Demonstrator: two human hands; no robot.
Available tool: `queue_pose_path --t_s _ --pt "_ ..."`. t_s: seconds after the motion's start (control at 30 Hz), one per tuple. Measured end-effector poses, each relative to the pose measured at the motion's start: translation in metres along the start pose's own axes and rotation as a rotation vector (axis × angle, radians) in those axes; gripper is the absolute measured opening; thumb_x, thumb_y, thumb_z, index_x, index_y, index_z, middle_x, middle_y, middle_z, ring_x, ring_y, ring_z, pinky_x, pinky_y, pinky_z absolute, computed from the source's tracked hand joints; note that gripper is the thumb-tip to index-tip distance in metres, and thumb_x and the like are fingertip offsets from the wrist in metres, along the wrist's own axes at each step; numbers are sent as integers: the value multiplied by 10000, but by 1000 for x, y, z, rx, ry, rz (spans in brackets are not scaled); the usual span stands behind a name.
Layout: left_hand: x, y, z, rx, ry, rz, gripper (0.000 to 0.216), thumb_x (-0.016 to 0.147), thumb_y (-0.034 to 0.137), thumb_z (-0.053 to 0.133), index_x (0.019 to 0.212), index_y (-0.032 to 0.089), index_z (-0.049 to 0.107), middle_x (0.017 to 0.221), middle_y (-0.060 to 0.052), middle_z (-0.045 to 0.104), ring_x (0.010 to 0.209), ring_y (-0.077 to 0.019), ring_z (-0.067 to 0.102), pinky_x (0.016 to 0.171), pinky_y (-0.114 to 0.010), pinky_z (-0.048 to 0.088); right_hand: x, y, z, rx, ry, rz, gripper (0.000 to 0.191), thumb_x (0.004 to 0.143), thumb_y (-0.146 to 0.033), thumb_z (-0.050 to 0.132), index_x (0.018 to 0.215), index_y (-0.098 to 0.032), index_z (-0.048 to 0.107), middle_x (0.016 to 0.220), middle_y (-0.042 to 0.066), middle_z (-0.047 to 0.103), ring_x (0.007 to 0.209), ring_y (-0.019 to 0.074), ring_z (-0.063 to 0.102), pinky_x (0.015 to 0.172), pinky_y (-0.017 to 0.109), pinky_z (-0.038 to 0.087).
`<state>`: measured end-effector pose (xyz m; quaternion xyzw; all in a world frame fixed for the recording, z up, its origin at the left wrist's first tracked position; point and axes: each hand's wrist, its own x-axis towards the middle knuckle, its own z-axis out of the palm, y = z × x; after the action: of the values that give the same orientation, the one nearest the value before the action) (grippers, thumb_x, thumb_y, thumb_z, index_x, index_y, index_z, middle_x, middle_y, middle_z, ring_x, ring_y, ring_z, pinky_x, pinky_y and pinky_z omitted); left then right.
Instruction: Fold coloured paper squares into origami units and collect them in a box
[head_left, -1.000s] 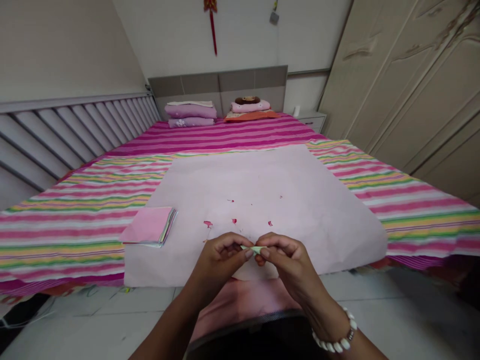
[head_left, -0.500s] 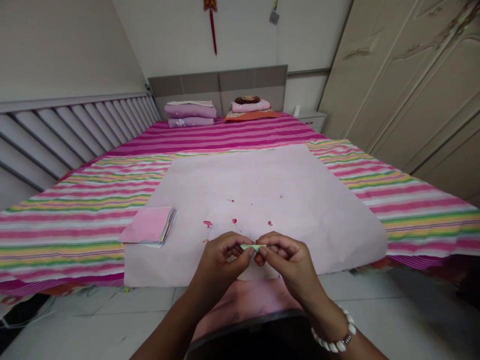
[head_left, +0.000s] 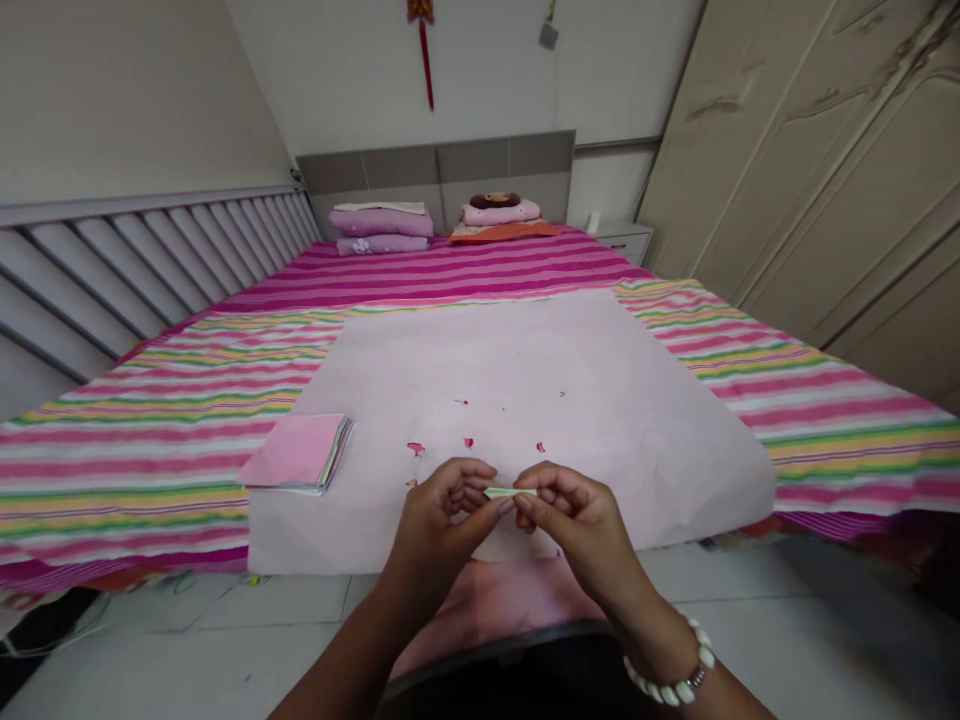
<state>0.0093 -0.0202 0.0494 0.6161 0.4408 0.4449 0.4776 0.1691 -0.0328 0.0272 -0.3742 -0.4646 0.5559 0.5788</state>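
Note:
Between my two hands I pinch a small, narrow folded piece of light green paper (head_left: 510, 492), held just above the near edge of a large pale pink sheet (head_left: 615, 420) spread on the bed. My left hand (head_left: 442, 510) grips its left end with curled fingers. My right hand (head_left: 574, 515), with a white bead bracelet on the wrist, grips the right end. Both hands are closed on the paper. A few tiny red paper scraps (head_left: 415, 448) lie on the sheet just beyond my fingers.
A stack of coloured paper squares (head_left: 300, 452), pink on top, lies at the sheet's left edge. The bed has a striped cover (head_left: 150, 430), folded bedding (head_left: 382, 228) and pillows (head_left: 501, 215) at the headboard. A wardrobe (head_left: 810, 150) stands right, a slatted rail (head_left: 135, 260) left.
My hands have shifted a little; the green paper strip now shows slightly more between the fingertips. Nothing else has moved.

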Motion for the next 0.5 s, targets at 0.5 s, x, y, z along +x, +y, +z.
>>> queue_pose_path --t_s 0.5 --pt "-1 -7 -2 73 91 104 158 705 227 746 748 192 598 628 50 621 564 -77 576 538 -170 463 -1 2 3 -63 98 -119 119 685 -203 772 795 -201 726 669 3 667 593 112 613 558 226 497"
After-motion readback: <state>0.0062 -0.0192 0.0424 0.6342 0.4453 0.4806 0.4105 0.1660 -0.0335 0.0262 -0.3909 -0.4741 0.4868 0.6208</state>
